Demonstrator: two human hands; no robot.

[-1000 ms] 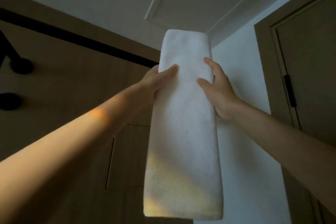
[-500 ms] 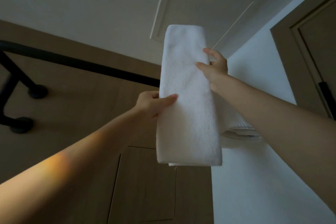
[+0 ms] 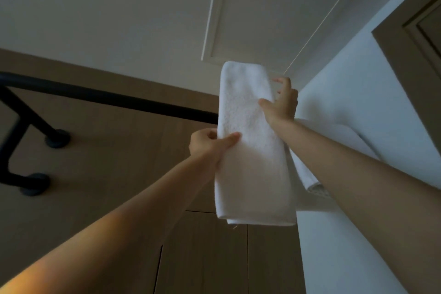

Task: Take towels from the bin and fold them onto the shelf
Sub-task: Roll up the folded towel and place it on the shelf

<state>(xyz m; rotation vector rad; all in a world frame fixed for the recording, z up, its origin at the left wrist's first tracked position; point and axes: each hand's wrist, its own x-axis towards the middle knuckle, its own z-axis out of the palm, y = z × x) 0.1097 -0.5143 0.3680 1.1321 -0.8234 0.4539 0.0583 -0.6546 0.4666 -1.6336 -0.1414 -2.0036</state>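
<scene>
A folded white towel (image 3: 250, 150) is held up high in front of me, long side upright. My left hand (image 3: 210, 143) pinches its left edge near the middle, thumb on the front face. My right hand (image 3: 281, 100) grips the upper right edge, thumb on the front and fingers curled behind. Behind my right forearm another folded white towel (image 3: 343, 141) lies against the white wall; what it rests on is hidden. The bin is out of view.
A black metal rail (image 3: 107, 95) with round wall mounts (image 3: 57, 141) runs along the brown wood panelling (image 3: 119, 155) on the left. A white wall (image 3: 358, 79) and brown door frame (image 3: 405, 55) stand to the right. The ceiling holds a framed panel (image 3: 274, 12).
The towel went from a long hanging strip to a shorter folded bundle, its lower end brought up. My right hand slid up to the top edge and my left dropped lower. The view tilted upward.
</scene>
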